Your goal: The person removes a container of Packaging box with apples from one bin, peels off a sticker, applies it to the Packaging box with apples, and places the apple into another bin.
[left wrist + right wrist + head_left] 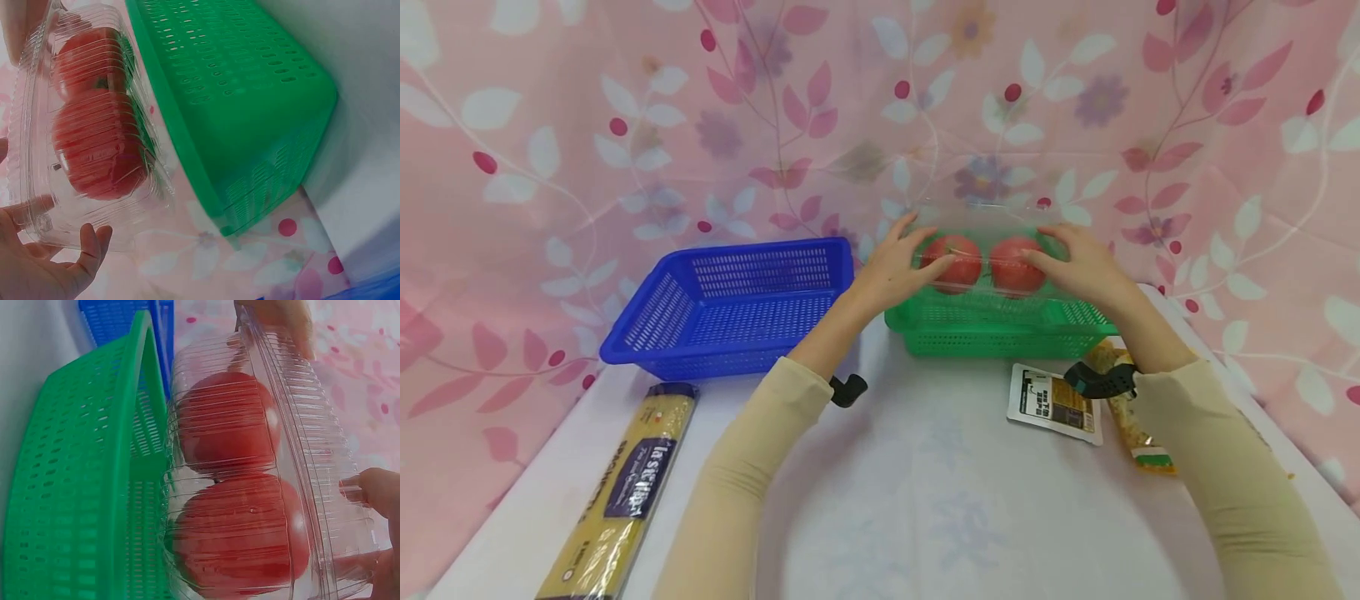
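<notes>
Gripping the near-left end of a clear plastic clamshell box (985, 218), the left hand (891, 267) shows me thumb and fingers curled on its rim; the right hand (1082, 267) pinches the opposite end the same way. Through the ribbed plastic I make out two red tomatoes (953, 267) side by side. The box is held tilted over the green basket (1000, 343); I cannot tell whether they touch. Left of that, the blue basket (745, 325) shows me its slotted floor.

Both baskets stand on a white tablecloth (887, 508), against a pink floral curtain (850, 108). A spaghetti packet (625, 483) lies along the table's left side. On the right, I see a silver pouch (1052, 404) in front of the green basket and a yellow packet (1138, 417) partly hidden by the right sleeve (1240, 467).

Between the baskets I get a narrow gap, and a broad stretch of cloth lies between the forearms.
</notes>
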The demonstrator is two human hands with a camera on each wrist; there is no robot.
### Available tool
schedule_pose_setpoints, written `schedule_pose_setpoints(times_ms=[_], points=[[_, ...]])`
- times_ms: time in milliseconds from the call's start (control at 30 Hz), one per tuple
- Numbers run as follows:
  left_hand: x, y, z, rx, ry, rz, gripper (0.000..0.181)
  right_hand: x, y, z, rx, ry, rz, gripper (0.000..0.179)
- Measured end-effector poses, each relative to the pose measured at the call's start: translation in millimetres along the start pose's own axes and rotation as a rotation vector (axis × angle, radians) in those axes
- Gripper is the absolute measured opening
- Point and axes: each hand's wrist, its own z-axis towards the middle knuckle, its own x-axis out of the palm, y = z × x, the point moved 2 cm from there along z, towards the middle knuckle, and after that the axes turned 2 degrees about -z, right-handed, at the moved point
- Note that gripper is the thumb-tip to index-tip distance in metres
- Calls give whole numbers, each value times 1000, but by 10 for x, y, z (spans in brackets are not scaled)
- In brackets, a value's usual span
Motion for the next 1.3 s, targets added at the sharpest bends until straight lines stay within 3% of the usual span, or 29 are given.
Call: schedule_pose_setpoints(times_ms=[300, 700, 1033, 1300], points=[[-160, -34, -291, 31, -54, 8, 70, -37, 208, -124, -73, -22, -48, 69], [-293, -3, -700, 38, -56, 76, 67, 44, 400, -345, -98, 14, -50, 65], [-369, 6, -1002, 99, -84, 106, 67, 121, 526, -536, -165, -2, -50, 58], [-431, -18, -1286, 136, -67, 150, 68, 195, 639, -731, -222, 22, -45, 54]])
